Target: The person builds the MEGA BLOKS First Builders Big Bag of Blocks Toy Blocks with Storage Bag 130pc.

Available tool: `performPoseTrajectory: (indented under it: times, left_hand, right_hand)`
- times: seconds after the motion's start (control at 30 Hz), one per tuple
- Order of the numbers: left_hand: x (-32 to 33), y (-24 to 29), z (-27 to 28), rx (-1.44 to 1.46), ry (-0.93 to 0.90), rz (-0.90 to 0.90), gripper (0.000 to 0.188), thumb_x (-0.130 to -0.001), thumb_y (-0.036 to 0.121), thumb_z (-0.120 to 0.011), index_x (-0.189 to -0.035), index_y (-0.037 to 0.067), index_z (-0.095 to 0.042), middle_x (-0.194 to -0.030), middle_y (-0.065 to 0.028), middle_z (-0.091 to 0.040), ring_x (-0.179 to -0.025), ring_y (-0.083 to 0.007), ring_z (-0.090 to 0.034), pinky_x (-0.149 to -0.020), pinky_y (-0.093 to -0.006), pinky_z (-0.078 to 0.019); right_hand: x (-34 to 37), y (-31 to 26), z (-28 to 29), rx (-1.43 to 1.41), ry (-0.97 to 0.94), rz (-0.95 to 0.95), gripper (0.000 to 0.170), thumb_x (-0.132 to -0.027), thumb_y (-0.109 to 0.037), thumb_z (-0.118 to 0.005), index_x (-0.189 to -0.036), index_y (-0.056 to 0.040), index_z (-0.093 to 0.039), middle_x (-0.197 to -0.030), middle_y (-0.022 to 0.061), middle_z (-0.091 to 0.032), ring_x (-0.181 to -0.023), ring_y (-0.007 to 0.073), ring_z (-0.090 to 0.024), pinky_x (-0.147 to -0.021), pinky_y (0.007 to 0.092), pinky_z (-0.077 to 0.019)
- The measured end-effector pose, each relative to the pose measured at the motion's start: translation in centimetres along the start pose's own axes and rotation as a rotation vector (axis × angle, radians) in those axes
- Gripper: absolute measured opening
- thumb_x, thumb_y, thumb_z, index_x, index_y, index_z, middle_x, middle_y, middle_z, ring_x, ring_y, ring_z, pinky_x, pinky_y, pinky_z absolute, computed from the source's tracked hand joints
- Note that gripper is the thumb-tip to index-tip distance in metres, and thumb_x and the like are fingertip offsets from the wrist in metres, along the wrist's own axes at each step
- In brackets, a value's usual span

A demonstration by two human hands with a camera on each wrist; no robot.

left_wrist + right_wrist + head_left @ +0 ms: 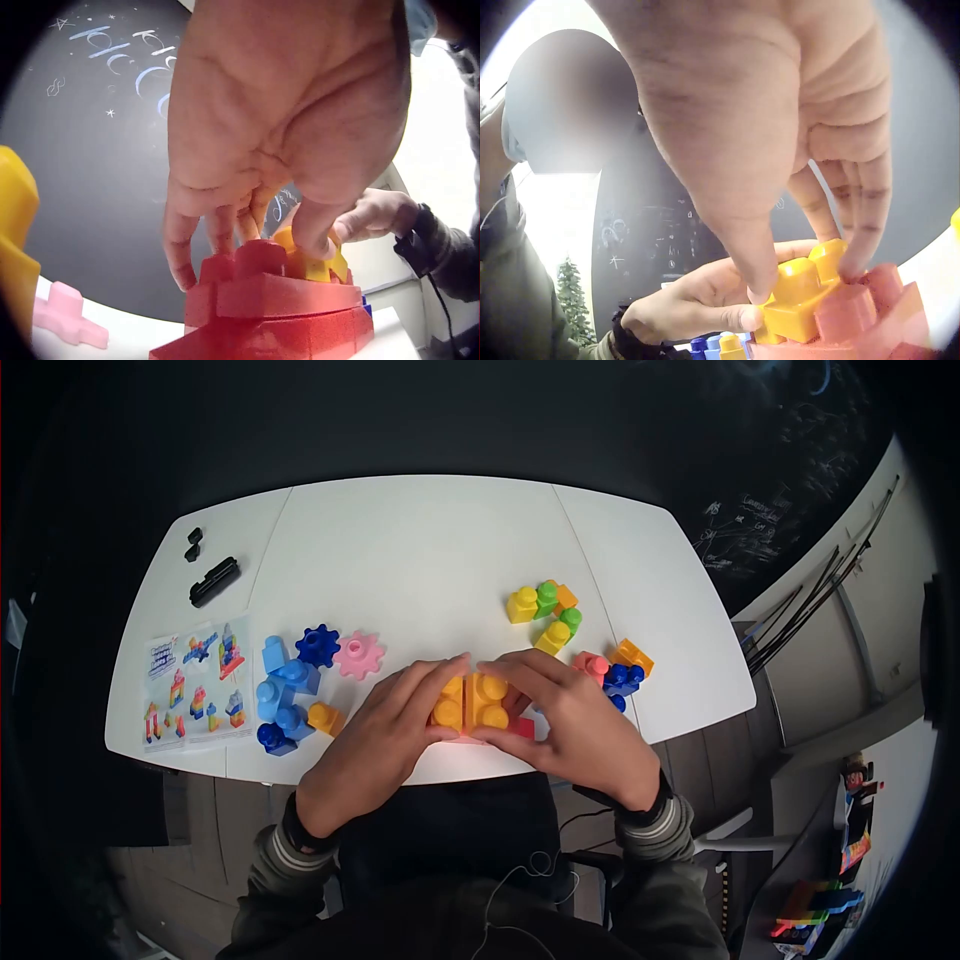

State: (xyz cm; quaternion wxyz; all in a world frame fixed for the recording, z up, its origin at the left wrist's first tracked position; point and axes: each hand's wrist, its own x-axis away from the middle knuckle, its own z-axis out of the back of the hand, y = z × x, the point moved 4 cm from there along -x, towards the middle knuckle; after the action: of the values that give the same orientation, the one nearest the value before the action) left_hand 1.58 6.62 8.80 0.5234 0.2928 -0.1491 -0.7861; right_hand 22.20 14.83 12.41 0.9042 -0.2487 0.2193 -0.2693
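Two yellow-orange blocks stand side by side on a stack of red pieces near the table's front edge. My left hand pinches the left yellow block between thumb and fingers. On the other side, my right hand pinches the right one, its thumb at the near side and fingers at the far side. Red studs show beside the yellow block in the left wrist view. Pinkish-red studs stand beside the yellow block in the right wrist view.
Blue blocks, an orange block, a dark blue gear and a pink gear lie left. Yellow and green blocks lie back right; dark blue blocks lie right. A picture sheet and black objects are far left.
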Motion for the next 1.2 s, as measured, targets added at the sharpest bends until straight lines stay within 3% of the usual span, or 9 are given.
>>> performPoseTrajectory:
  times: [0.03, 0.17, 0.23, 0.43, 0.53, 0.77, 0.87, 0.97, 1.2]
  left_hand:
    - [0.0, -0.2, 0.0, 0.093, -0.02, 0.038, 0.076, -0.11, 0.017, -0.075, -0.177, 0.003, -0.043, -0.163, -0.0199, -0.058, -0.147, -0.0417, -0.061, -0.126, -0.0513, -0.0478]
    - [-0.1, -0.6, 0.2, 0.122, -0.026, 0.065, 0.078, -0.109, 0.022, -0.077, -0.178, 0.005, -0.042, -0.165, -0.0201, -0.057, -0.146, -0.0437, -0.062, -0.121, -0.0504, -0.0533]
    - [0.0, -0.9, 0.1, 0.126, -0.026, 0.093, 0.079, -0.11, 0.024, -0.077, -0.178, 0.007, -0.041, -0.167, -0.02, -0.057, -0.148, -0.0444, -0.061, -0.123, -0.0521, -0.0518]
    - [0.3, -1.7, -0.1, 0.082, -0.046, 0.037, 0.076, -0.109, 0.022, -0.079, -0.176, 0.007, -0.047, -0.172, -0.0192, -0.058, -0.153, -0.0433, -0.06, -0.127, -0.0516, -0.0507]
    - [0.6, -1.9, -0.4, 0.045, -0.031, 0.071, 0.077, -0.108, 0.021, -0.079, -0.177, 0.008, -0.048, -0.172, -0.0188, -0.058, -0.155, -0.0423, -0.058, -0.127, -0.0512, -0.0501]
    - [0.3, -1.9, -0.3, 0.044, -0.065, -0.028, 0.081, -0.109, 0.022, -0.078, -0.18, 0.005, -0.043, -0.172, -0.0209, -0.057, -0.156, -0.0418, -0.056, -0.13, -0.0519, -0.044]
    - [0.7, -2.3, -0.8, 0.017, -0.049, -0.044, 0.083, -0.112, 0.03, -0.075, -0.182, 0.004, -0.039, -0.173, -0.0222, -0.055, -0.157, -0.0416, -0.055, -0.131, -0.0524, -0.0424]
    - [0.8, -2.8, -1.1, 0.082, -0.072, -0.008, 0.082, -0.114, 0.034, -0.074, -0.181, 0.004, -0.038, -0.173, -0.0222, -0.055, -0.16, -0.0412, -0.053, -0.131, -0.0536, -0.0412]
    - [1.1, -3.0, -1.6, -0.034, -0.109, -0.034, 0.087, -0.112, 0.032, -0.076, -0.182, 0.006, -0.033, -0.177, -0.0226, -0.049, -0.164, -0.0425, -0.047, -0.133, -0.0562, -0.0384]
  right_hand:
    - [-0.1, 0.3, -0.7, 0.022, 0.003, 0.008, 0.063, -0.095, -0.031, -0.1, -0.143, 0.0029, -0.077, -0.123, 0.018, -0.078, -0.093, 0.0272, -0.083, -0.085, 0.0379, -0.0676]
    - [-0.7, 0.1, -1.5, 0.086, 0.019, 0.027, 0.063, -0.096, -0.034, -0.098, -0.143, 0.0027, -0.076, -0.122, 0.0182, -0.078, -0.094, 0.0303, -0.081, -0.089, 0.0403, -0.0668]
    - [-0.8, 0.0, -1.6, 0.125, 0.039, 0.081, 0.064, -0.096, -0.034, -0.095, -0.143, 0.0024, -0.075, -0.12, 0.0219, -0.074, -0.099, 0.0421, -0.075, -0.094, 0.0496, -0.0619]
    - [-1.1, 0.0, -1.5, 0.21, -0.004, -0.032, 0.064, -0.088, -0.044, -0.1, -0.128, 0.0016, -0.079, -0.108, 0.0157, -0.076, -0.098, 0.0398, -0.073, -0.092, 0.0488, -0.0597]
    - [-1.2, 0.0, -1.5, 0.233, 0.088, 0.032, 0.064, -0.085, -0.046, -0.103, -0.122, 0.0005, -0.079, -0.103, 0.0154, -0.076, -0.098, 0.0398, -0.074, -0.092, 0.0487, -0.0598]
    - [-0.4, 0.5, -2.4, 0.043, 0.093, -0.053, 0.063, -0.086, -0.04, -0.103, -0.129, -0.0013, -0.077, -0.105, 0.0204, -0.081, -0.1, 0.043, -0.079, -0.089, 0.0499, -0.0626]
    - [-0.1, 0.9, -2.8, -0.023, 0.036, -0.146, 0.066, -0.085, -0.033, -0.105, -0.134, -0.0008, -0.076, -0.11, 0.0234, -0.083, -0.095, 0.0451, -0.08, -0.084, 0.048, -0.065]
    - [-0.2, 0.8, -3.1, -0.036, 0.039, -0.082, 0.07, -0.084, -0.031, -0.106, -0.138, -0.0001, -0.075, -0.113, 0.0241, -0.083, -0.095, 0.0416, -0.083, -0.086, 0.0447, -0.0665]
    - [0.3, 2.2, -4.4, -0.158, 0.019, -0.257, 0.072, -0.082, -0.022, -0.108, -0.141, 0.001, -0.074, -0.113, 0.0191, -0.084, -0.103, 0.0287, -0.084, -0.094, 0.0384, -0.0671]
